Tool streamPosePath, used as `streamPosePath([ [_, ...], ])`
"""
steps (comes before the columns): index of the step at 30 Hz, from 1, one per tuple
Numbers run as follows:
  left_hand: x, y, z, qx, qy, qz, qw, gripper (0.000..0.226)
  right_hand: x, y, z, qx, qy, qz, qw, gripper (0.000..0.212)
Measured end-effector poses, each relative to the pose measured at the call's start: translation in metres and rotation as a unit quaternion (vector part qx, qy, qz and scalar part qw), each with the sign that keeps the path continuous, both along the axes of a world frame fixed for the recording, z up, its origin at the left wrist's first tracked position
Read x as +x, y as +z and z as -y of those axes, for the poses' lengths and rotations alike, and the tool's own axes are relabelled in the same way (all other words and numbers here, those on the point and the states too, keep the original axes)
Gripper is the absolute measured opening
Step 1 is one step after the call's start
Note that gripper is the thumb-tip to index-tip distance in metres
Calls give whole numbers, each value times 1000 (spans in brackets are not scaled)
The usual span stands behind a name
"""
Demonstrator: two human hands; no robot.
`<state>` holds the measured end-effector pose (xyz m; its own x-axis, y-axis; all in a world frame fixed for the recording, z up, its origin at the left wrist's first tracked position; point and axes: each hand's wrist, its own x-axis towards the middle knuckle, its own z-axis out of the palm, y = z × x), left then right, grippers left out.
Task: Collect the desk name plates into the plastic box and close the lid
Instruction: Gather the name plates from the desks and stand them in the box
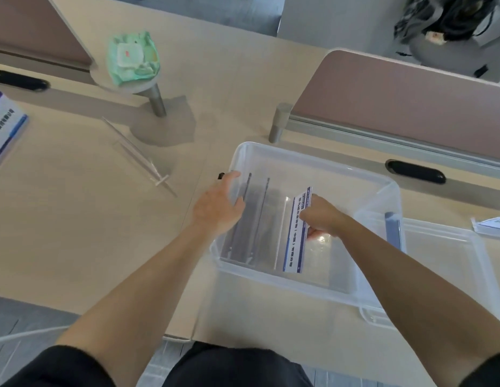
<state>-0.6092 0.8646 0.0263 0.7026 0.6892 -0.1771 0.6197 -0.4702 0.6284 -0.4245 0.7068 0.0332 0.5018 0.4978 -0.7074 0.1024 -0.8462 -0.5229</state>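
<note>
Name plate (296,233) gripped by right hand (321,216) inside box (313,157)

Clear plastic box (313,160) on beige desk (76,219): right hand (321,216) gripping blue-edged white name plate (297,233) inside; left hand (218,208) on rim.

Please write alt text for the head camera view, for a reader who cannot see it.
A person's right hand lowers a printed name plate into a clear plastic box on a desk, while the left hand rests on the box's left wall. The lid lies to the right; more plates remain on the desk.
</note>
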Motion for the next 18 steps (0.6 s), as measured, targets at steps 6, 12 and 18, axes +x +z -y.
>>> streamPosePath([
  [6, 1, 0, 0, 36, 1, -10, 999, 55, 9, -22, -2, -1, -57, -10, 998, 26],
  [12, 4, -2, 6, 223, 5, -124, 967, 51, 51, -33, 20, 70, -22, -10, 997, 84],
  [18, 36, 15, 88, 194, -49, -41, 979, 38, 71, -33, 16, 69, 43, -36, 996, 65],
])
